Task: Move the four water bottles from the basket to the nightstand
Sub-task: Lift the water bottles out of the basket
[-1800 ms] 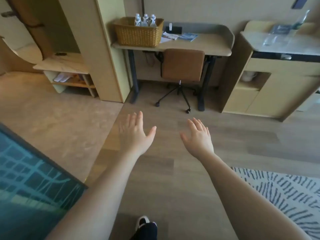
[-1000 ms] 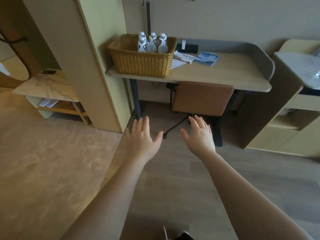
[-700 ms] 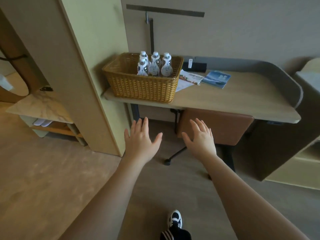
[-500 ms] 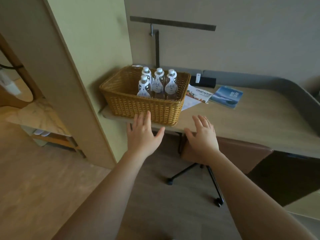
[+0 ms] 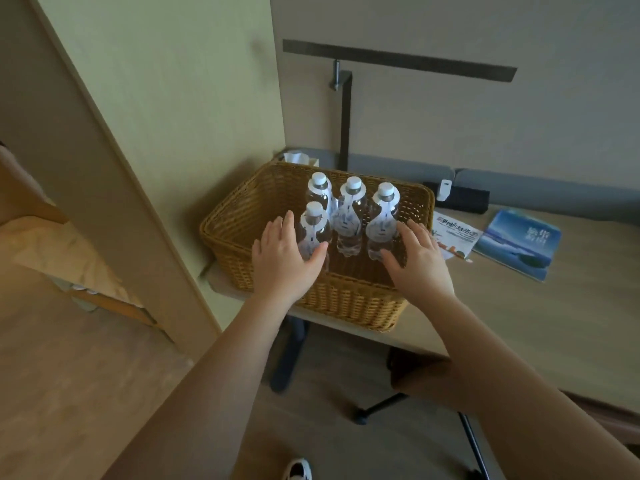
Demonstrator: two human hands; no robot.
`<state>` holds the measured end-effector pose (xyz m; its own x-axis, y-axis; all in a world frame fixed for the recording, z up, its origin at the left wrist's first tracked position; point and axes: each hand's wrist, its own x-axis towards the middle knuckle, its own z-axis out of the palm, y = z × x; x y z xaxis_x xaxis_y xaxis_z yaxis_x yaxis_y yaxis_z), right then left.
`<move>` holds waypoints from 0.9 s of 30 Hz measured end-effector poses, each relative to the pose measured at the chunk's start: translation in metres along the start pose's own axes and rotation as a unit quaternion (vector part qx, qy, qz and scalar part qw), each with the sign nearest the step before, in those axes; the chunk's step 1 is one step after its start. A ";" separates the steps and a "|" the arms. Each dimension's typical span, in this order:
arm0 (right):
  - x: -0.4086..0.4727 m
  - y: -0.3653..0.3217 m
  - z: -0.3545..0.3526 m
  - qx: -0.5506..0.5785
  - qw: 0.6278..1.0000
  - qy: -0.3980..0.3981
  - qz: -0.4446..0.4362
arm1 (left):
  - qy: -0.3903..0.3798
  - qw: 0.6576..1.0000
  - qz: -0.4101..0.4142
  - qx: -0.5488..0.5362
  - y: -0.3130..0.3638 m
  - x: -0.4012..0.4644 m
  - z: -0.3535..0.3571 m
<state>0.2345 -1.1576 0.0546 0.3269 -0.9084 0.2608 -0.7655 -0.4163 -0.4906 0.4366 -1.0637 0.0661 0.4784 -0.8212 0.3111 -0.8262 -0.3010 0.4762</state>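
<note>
A woven wicker basket (image 5: 349,303) stands at the left end of a desk (image 5: 540,317). Several clear water bottles with white caps and white neck tags stand upright inside it: a front-left bottle (image 5: 313,227), a back-left bottle (image 5: 318,190), a middle bottle (image 5: 350,216) and a right bottle (image 5: 382,220). My left hand (image 5: 282,263) is open over the basket's front rim, its fingers beside the front-left bottle. My right hand (image 5: 417,263) is open too, its fingers next to the right bottle. Neither hand holds anything.
A tall panel wall (image 5: 166,140) rises just left of the basket. On the desk lie a leaflet (image 5: 455,233), a blue booklet (image 5: 519,242) and a black box (image 5: 462,199). A lamp arm (image 5: 398,60) hangs over the desk. A chair (image 5: 433,386) is tucked underneath.
I have walked up to the desk, so the basket is now close. Both open hands rose from below the desk edge to over the basket, beside the bottles.
</note>
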 end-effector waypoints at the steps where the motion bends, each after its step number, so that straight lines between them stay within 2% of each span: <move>1: 0.011 -0.002 0.004 0.004 1.000 0.005 0.004 | -0.003 1.000 0.002 -0.012 -0.005 0.014 0.003; 7: 0.060 -0.014 0.020 0.013 0.997 0.039 0.058 | -0.087 0.992 -0.020 -0.092 -0.023 0.083 0.030; 10: 0.071 -0.013 0.025 0.018 0.995 0.052 0.081 | -0.121 0.988 -0.039 -0.089 -0.024 0.096 0.047; 19: 0.098 -0.001 0.034 0.058 0.989 0.045 0.131 | -0.128 0.986 -0.040 -0.103 -0.030 0.107 0.065; 24: 0.137 0.007 0.043 0.147 0.967 0.026 0.209 | -0.144 0.983 -0.018 -0.110 -0.033 0.116 0.066; 27: 0.153 0.013 0.052 0.167 0.961 -0.003 0.220 | -0.154 0.980 -0.004 -0.124 -0.036 0.118 0.067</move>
<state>0.3029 -1.3038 0.0449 0.0162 -0.9991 -0.0381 -0.6108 0.0203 -0.7915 0.5031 -1.1820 0.0305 0.3406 -0.9381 0.0621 -0.7069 -0.2120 0.6748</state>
